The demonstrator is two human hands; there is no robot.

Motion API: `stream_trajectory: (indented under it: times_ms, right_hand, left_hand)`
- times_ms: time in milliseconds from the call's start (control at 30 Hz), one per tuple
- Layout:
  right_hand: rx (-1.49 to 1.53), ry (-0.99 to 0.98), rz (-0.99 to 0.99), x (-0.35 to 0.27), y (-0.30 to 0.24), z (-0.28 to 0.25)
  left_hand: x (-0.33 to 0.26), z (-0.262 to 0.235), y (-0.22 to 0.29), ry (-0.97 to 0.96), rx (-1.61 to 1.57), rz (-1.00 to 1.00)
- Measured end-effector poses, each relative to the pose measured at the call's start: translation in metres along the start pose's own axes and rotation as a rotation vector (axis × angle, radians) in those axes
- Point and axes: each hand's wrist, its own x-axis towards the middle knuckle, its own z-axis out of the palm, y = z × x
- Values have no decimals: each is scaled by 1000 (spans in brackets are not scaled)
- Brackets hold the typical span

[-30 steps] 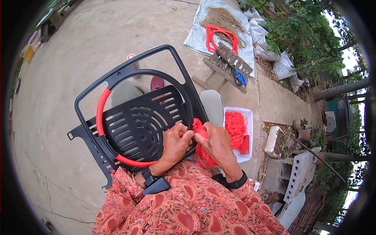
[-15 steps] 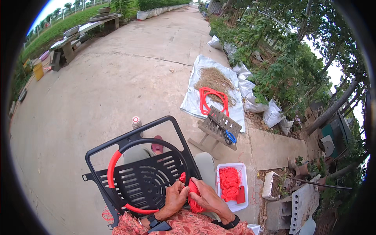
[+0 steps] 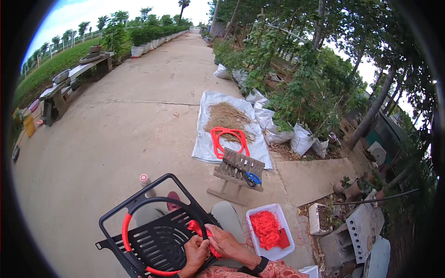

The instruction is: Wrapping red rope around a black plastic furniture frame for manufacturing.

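Both hands pinch red cord at the frame's right edge: left hand (image 3: 195,252) under, right hand (image 3: 225,241) over, each closed on the cord (image 3: 197,228). Since a second ago the view has tilted up the path, yet the hands stay put, so wrapping seems ongoing. Right of the frame (image 3: 153,231), a white tray (image 3: 273,252) holds more cord; beyond it stands a wooden stool (image 3: 238,169).

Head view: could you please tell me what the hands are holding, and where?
Both the left hand and right hand pinch the red cord at the black frame's ring.

Orange patterned sleeves, black wristband (image 3: 256,268) on the right wrist
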Motion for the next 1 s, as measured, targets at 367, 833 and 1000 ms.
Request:
stream_trajectory:
  times_ms: [367,833,1000]
  right_hand:
    - [-294,-100,56,-6,-18,-25]
    - [-413,-110,-174,48,-21,-8]
    - [-587,-259,-281,64,-33,-12]
  left_hand:
    - [-3,5,-3,-50,-40,49]
    - [-1,9,5,-93,-33,21]
    - [-2,3,1,-63,-23,24]
